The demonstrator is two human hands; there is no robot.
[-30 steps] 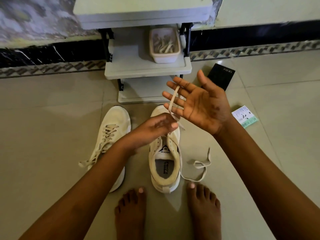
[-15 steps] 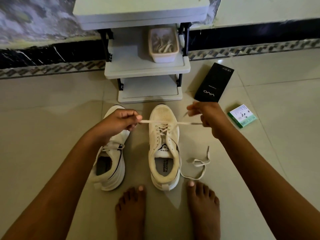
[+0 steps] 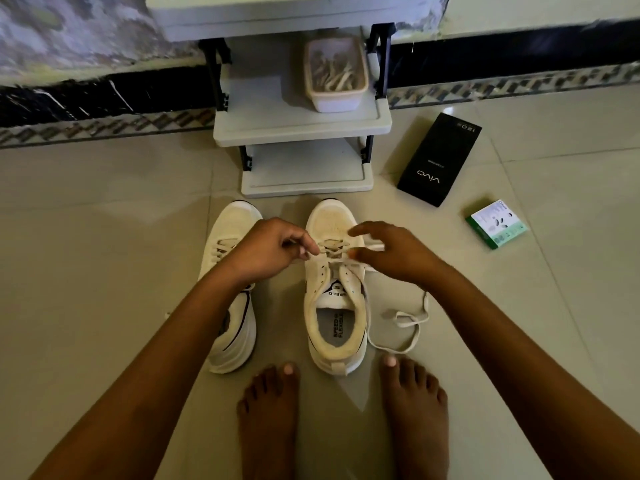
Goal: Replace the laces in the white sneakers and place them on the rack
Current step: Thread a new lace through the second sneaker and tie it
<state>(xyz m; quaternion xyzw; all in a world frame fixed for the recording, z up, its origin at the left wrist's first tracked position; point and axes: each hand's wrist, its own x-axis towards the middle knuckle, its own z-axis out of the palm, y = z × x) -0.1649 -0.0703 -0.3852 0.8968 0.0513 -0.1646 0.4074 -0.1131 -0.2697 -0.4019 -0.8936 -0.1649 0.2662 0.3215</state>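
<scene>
Two white sneakers stand on the tiled floor in front of the rack (image 3: 277, 129). The right-hand sneaker (image 3: 334, 327) is laced only across its lowest eyelets. My left hand (image 3: 270, 247) pinches one end of its cream lace (image 3: 405, 320) at the shoe's left side. Over the shoe's right side, my right hand (image 3: 394, 252) holds the other stretch of that lace, with index finger and thumb pointing left. The rest of the lace trails in a loop on the floor to the right. My left forearm partly covers the fully laced left-hand sneaker (image 3: 235, 341).
A plastic tub of laces (image 3: 336, 98) sits on the rack's middle shelf, and the lowest shelf (image 3: 308, 168) is bare. A black phone box (image 3: 440, 157) and a small green box (image 3: 497, 223) lie on the floor to the right. My bare feet (image 3: 270, 420) are just behind the shoes.
A second ago my right hand was spread wide above the shoe. Both hands then pulled the lace taut sideways, and now they have come back close together over the lower eyelets.
</scene>
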